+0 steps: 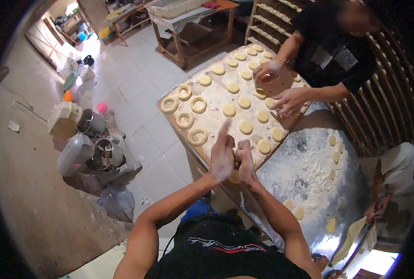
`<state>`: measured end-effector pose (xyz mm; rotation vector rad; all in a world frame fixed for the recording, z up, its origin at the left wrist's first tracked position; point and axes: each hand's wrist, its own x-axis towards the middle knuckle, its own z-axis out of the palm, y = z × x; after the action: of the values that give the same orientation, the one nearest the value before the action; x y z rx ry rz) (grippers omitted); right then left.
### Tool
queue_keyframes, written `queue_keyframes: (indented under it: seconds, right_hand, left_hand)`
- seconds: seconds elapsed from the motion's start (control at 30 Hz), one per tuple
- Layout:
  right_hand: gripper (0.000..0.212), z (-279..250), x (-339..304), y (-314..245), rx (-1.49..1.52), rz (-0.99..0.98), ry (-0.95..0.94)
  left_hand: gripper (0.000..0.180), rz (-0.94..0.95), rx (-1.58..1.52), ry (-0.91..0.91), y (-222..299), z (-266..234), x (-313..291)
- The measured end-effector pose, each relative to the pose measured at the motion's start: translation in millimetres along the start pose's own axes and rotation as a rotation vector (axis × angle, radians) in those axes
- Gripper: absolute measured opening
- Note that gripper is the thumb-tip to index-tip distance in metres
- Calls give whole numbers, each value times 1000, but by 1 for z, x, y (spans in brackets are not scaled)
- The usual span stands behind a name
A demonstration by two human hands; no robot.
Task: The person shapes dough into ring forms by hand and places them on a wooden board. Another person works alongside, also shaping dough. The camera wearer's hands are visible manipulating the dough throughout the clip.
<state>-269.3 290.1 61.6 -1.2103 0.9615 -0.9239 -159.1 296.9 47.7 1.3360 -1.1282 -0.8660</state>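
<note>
left hand (222,158) and right hand (247,163) met, grip contents could not be told | dough disc (235,177) showed just nearside of grip; dough rings (191,138) lay left | risk: lowered wrists might have dented disc

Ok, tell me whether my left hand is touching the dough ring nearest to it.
Apart: the head view shows a strip of floury board between your left hand and that dough ring.
</note>
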Motion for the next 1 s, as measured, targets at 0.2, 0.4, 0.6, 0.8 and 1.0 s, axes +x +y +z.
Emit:
queue_keyframes:
  seconds: [0.2,0.4,0.6,0.8,1.0]
  right_hand:
    - [20,25,51,-10,-49,24,-20]
    - [22,38,95,3,-79,105,-19]
    - [35,21,147,-5,-813,-211,290]
    - [32,-18,155,-12,-1132,-30,161]
    - [27,-9,170,4,-1189,-250,2]
  left_hand:
    - [40,150,130,143,-14,-29,42]
    - [37,373,272,63,-17,-45,66]
    - [42,344,459,121,-25,-64,131]
    - [41,381,869,-213,-33,-84,140]
    - [43,375,849,-142,-39,-82,131]
